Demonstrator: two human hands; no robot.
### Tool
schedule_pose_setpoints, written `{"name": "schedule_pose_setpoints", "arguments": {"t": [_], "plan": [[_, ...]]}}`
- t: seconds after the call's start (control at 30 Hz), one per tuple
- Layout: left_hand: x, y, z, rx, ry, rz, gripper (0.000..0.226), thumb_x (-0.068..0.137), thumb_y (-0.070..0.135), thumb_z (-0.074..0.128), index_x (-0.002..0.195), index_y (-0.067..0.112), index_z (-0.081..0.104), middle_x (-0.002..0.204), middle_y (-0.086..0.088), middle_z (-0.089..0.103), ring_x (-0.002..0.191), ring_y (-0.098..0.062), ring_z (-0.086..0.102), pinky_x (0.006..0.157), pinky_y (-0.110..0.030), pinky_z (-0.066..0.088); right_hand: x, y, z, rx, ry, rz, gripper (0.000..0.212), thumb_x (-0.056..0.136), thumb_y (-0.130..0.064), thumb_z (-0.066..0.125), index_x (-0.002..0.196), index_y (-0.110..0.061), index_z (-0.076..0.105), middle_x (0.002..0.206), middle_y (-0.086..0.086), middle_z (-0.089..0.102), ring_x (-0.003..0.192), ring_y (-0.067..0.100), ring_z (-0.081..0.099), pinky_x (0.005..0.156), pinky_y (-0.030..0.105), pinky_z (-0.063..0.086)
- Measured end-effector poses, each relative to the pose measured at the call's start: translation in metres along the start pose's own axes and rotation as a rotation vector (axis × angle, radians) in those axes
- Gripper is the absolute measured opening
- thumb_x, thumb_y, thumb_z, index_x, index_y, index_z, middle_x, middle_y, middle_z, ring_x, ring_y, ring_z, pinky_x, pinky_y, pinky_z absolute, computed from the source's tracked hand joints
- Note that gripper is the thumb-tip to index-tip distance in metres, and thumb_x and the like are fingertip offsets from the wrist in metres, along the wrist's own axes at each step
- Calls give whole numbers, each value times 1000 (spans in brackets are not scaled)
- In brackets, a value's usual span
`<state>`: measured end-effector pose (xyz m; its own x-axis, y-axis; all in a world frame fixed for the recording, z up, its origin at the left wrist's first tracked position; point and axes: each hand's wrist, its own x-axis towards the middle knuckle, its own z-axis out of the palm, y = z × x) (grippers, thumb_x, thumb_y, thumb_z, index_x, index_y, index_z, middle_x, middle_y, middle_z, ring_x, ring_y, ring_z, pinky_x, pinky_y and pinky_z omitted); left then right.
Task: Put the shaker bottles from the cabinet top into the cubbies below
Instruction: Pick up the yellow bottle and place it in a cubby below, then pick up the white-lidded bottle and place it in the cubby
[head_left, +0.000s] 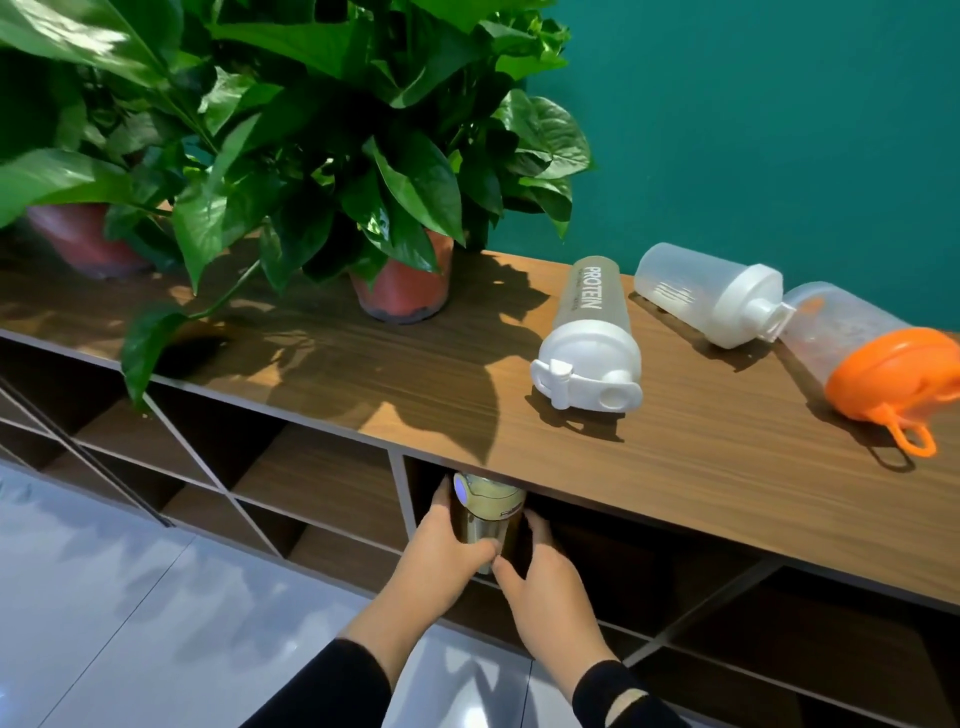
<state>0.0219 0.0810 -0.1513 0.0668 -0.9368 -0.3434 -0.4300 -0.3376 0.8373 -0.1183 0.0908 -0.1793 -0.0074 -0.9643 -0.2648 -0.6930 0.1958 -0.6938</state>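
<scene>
A gold metallic shaker bottle (480, 514) with a pale lid stands at the mouth of a top-row cubby, just under the cabinet top (415, 374). My left hand (441, 551) and my right hand (540, 571) both wrap around its body. Three more bottles lie on their sides on the cabinet top to the right: a frosted one marked PROTEIN with a white lid (589, 332), a clear one with a white lid (711, 293), and a clear one with an orange lid (872, 358).
Two potted plants, one at centre (400, 286) and one at the far left (78, 239), stand on the cabinet top, their leaves hanging over its front edge. Open wooden cubbies (322, 483) run below in rows. A teal wall rises behind. Grey floor tiles (130, 597) lie at lower left.
</scene>
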Motion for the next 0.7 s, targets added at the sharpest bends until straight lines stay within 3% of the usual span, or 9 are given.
{"name": "schedule_pose_setpoints", "arguments": {"t": [0.1, 0.2, 0.27, 0.33, 0.4, 0.5, 0.57, 0.63, 0.7], "plan": [[-33, -1, -3, 317, 77, 32, 34, 93, 30, 63, 127, 29, 58, 99, 13, 69, 87, -3, 64, 69, -14, 45, -35, 5, -21, -87, 12, -220, 33, 96, -51, 54, 123, -35, 63, 110, -12, 71, 103, 1, 64, 92, 25, 53], [-74, 9, -12, 389, 203, 439, 9, 95, 35, 59, 92, 40, 65, 81, 21, 64, 81, 1, 62, 68, -8, 44, -75, 1, -58, -24, 96, -602, 39, 96, -56, 50, 81, -27, 72, 70, -12, 67, 68, 1, 64, 64, 24, 54], [-81, 28, -18, 324, 268, 711, 14, 93, 36, 56, 98, 32, 69, 87, 21, 64, 83, 4, 62, 73, -8, 45, -82, -9, -88, 98, 280, -795, 34, 98, -39, 56, 75, -20, 72, 69, -11, 64, 67, 7, 63, 62, 27, 51], [-72, 60, -23, 240, 311, 775, 28, 93, 40, 54, 115, 29, 66, 103, 20, 62, 100, 4, 60, 83, -10, 47, -69, -24, -118, 211, 408, -754, 23, 98, -33, 55, 87, -22, 72, 84, -13, 65, 83, 11, 65, 73, 24, 51], [-54, 99, -23, 167, 323, 676, 38, 94, 42, 55, 131, 33, 56, 121, 19, 57, 115, 6, 54, 90, -9, 46, -42, -38, -141, 330, 445, -575, 15, 97, -36, 55, 108, -32, 65, 107, -17, 62, 107, 7, 61, 89, 26, 52], [-14, 139, -17, -13, 271, 400, 60, 95, 51, 55, 149, 31, 40, 146, 5, 50, 133, -11, 48, 103, -24, 39, -1, -52, -159, 501, 311, -335, 51, 97, -41, 57, 144, -36, 40, 148, -8, 46, 134, 11, 45, 109, 39, 43], [9, 152, -10, -96, 215, 271, 63, 96, 57, 48, 151, 29, 36, 146, -2, 52, 126, -19, 52, 101, -34, 42, 16, -61, -165, 517, 220, -339, 63, 97, -44, 55, 153, -39, 25, 158, -12, 34, 140, 12, 39, 110, 35, 38], [21, 157, -6, -70, 193, 266, 57, 98, 58, 41, 146, 28, 42, 136, -3, 59, 110, -17, 56, 89, -34, 45, 27, -71, -165, 522, 119, -410, 63, 98, -42, 55, 153, -41, 24, 149, -24, 37, 133, 3, 42, 106, 22, 40], [22, 157, -3, -123, 193, 317, 52, 99, 56, 40, 143, 29, 44, 125, 3, 62, 101, -10, 60, 81, -28, 47, 34, -77, -159, 505, 64, -427, 60, 99, -43, 55, 152, -37, 29, 150, -19, 41, 133, 4, 45, 104, 20, 44]]}}
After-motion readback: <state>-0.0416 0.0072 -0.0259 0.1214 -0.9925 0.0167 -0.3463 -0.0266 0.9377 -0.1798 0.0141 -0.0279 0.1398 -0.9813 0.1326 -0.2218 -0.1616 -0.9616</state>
